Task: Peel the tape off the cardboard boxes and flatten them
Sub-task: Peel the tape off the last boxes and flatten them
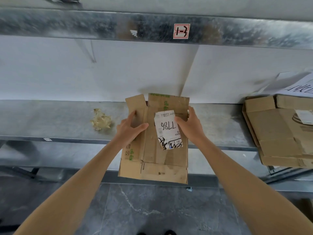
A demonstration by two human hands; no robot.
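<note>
A flattened brown cardboard box [152, 160] with green print lies on the metal shelf [50, 122], its near end hanging past the shelf's front edge. A white shipping label [167, 131] marked 7786 is stuck on its top face. My left hand [130, 129] grips the box's left side, fingers over a flap, thumb on top. My right hand [191, 124] holds the box's right edge, thumb pressing the label. A crumpled wad of clear tape [101, 121] sits on the shelf to the left.
A stack of flattened cardboard [277, 133] lies on the shelf at the right, overhanging the edge. An upper shelf beam carries a red-bordered tag [181, 31]. A white wall stands behind. Grey tiled floor [152, 209] lies below.
</note>
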